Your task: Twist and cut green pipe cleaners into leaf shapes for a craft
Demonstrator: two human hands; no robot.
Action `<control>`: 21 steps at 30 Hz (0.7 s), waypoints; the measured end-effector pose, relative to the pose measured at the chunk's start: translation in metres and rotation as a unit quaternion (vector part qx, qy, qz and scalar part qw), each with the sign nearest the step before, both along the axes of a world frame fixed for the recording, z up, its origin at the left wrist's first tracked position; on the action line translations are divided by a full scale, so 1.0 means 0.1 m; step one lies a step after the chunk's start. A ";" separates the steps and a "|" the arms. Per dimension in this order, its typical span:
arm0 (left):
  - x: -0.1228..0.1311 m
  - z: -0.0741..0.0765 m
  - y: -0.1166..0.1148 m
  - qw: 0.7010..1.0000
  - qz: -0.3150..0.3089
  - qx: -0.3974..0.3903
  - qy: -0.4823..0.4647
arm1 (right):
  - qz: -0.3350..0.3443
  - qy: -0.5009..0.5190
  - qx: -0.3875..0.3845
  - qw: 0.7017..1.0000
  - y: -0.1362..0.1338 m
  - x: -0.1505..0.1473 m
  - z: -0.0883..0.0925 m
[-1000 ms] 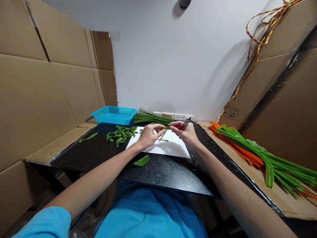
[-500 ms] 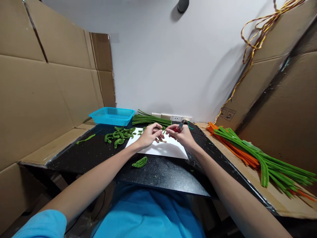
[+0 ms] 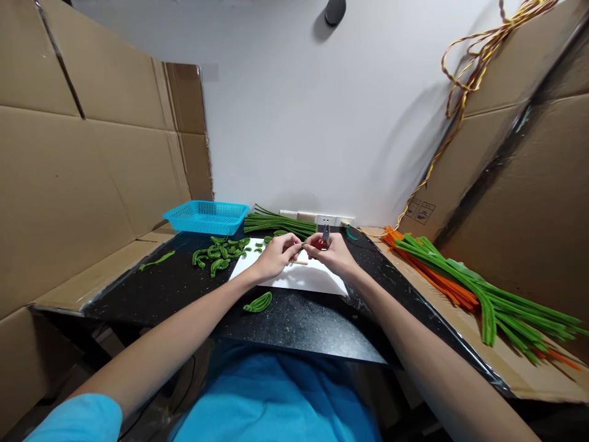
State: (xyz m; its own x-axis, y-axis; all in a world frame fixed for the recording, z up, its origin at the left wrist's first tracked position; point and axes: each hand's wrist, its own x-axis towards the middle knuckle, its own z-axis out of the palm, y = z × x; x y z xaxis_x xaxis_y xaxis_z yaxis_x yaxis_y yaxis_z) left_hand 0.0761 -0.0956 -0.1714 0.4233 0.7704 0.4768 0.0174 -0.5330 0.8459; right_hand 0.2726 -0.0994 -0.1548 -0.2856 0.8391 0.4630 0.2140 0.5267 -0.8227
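Observation:
Above a white sheet of paper [image 3: 304, 281], my left hand [image 3: 277, 255] and my right hand [image 3: 337, 253] meet fingertip to fingertip. Between them they pinch a small green pipe cleaner [image 3: 302, 245], mostly hidden by the fingers. Tucked in my right hand is a pair of pliers [image 3: 326, 234] with red handles, its metal jaws pointing up. A short pale stick [image 3: 300, 263] lies on the paper below. Bent green pipe cleaner pieces [image 3: 219, 252] are heaped left of the sheet, and one looped green piece [image 3: 258, 302] rests near the table's front edge.
At the back stand a blue plastic basket [image 3: 207, 227] and a bundle of dark green pipe cleaners [image 3: 280, 224]. Orange stems [image 3: 442, 282] and bright green stems [image 3: 460, 279] lie on cardboard at right. Cardboard walls [image 3: 110, 147] flank the black table [image 3: 304, 325].
My hands have drawn together, their fingertips now meeting at the green pipe cleaner. The pliers in my right hand have turned more upright. The view has shifted slightly.

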 end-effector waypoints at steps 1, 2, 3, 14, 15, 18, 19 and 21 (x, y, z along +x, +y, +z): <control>0.00 0.00 0.00 1.000 0.002 0.005 -0.005 | 0.011 0.005 -0.009 1.000 -0.01 -0.01 0.01; 0.00 0.01 0.00 1.000 0.002 0.003 -0.016 | 0.020 0.008 -0.022 1.000 -0.02 -0.01 0.02; -0.01 0.02 0.00 0.999 -0.001 -0.010 -0.033 | 0.025 0.009 -0.036 0.999 -0.04 -0.01 0.03; -0.02 0.13 -0.03 0.971 -0.090 -0.153 -0.162 | -0.058 -0.191 0.084 0.976 0.00 0.14 -0.05; -0.02 0.13 -0.04 0.970 -0.088 -0.158 -0.162 | -0.062 -0.198 0.087 0.974 0.00 0.13 -0.05; -0.02 0.13 -0.04 0.969 -0.079 -0.173 -0.159 | -0.068 -0.197 0.083 0.974 -0.01 0.10 -0.05; -0.02 0.13 -0.03 0.968 -0.073 -0.179 -0.158 | -0.069 -0.193 0.082 0.975 -0.01 0.09 -0.05; -0.02 0.11 -0.01 0.967 -0.063 -0.189 -0.158 | -0.086 -0.182 0.100 0.974 -0.01 0.07 -0.04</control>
State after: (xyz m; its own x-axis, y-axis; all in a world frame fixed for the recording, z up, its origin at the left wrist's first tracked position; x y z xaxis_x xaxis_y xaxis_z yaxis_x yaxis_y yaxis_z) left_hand 0.0745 -0.0970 -0.1601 0.4056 0.8662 0.2919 -0.3182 -0.1656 0.9334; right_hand 0.2799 -0.1009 -0.1588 -0.3248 0.7918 0.5172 0.5715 0.6000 -0.5598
